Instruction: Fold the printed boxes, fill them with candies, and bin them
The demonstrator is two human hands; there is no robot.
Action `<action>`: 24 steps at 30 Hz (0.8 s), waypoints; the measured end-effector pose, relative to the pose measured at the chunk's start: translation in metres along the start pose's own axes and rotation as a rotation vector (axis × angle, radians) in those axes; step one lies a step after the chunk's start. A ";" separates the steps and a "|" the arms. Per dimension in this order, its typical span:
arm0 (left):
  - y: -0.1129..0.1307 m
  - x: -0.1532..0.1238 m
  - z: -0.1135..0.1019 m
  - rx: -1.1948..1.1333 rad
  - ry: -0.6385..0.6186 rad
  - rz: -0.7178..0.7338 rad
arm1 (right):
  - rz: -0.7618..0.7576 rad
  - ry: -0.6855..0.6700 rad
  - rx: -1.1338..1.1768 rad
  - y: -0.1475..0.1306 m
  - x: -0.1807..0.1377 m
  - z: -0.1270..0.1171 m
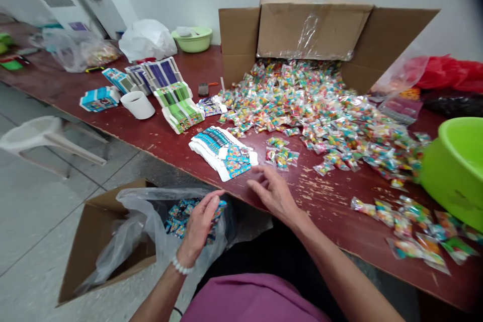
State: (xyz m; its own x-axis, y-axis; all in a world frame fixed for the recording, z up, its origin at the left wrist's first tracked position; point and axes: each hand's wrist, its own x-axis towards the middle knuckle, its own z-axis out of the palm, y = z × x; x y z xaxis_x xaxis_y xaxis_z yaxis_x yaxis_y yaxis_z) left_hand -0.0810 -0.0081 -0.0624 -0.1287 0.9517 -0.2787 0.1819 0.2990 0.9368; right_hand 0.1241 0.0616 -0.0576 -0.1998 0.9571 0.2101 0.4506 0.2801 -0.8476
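My left hand (202,224), with a pale bead bracelet (181,265) at its wrist, hangs over a plastic-lined carton on the floor side. Its fingers are stretched out. Small blue printed boxes (176,229) lie in the lining bag (141,198), and some blue shows right beside the thumb. My right hand (274,192) is at the table's front edge, its fingers apart and holding nothing. Just beyond its fingertips is a fanned stack of flat blue-and-white box blanks (211,148). A few wrapped candy packets (282,157) sit close to that stack.
Wrapped candies (302,100) spill from a tipped cardboard box (313,30) across the red table (166,153). A green basin (453,171) stands at right. Left are green box blanks (179,105), a white roll (138,105) and a pale stool (45,133). An open carton (86,241) sits below.
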 end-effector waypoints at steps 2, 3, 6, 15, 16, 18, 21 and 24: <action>-0.006 0.004 -0.023 0.300 0.131 0.118 | -0.032 0.038 -0.169 0.010 0.031 0.000; -0.008 0.006 -0.031 0.403 0.175 0.167 | -0.027 0.023 -0.249 0.014 0.045 0.001; -0.004 0.015 -0.040 0.504 0.213 0.249 | 0.094 -0.050 -0.428 0.025 0.078 0.009; 0.023 0.048 -0.020 0.412 0.231 0.430 | 0.199 -0.001 -0.407 0.034 0.098 0.017; 0.027 0.048 -0.020 0.448 0.283 0.494 | 0.190 0.011 -0.384 0.032 0.095 0.013; 0.039 0.045 -0.022 0.521 0.410 0.641 | 0.160 0.007 -0.330 0.023 0.085 0.003; 0.063 0.033 -0.026 0.555 0.393 0.747 | -0.033 -0.074 -0.238 -0.001 0.060 -0.018; 0.080 0.022 -0.022 0.465 -0.123 0.528 | -0.306 -0.266 -0.216 -0.034 0.028 -0.039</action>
State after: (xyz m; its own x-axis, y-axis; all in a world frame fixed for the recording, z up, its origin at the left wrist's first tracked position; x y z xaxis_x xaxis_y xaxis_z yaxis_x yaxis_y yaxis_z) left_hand -0.0906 0.0351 0.0114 0.1975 0.9703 0.1393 0.5902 -0.2312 0.7735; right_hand 0.1371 0.0823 -0.0042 -0.5555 0.7835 0.2786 0.5014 0.5829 -0.6395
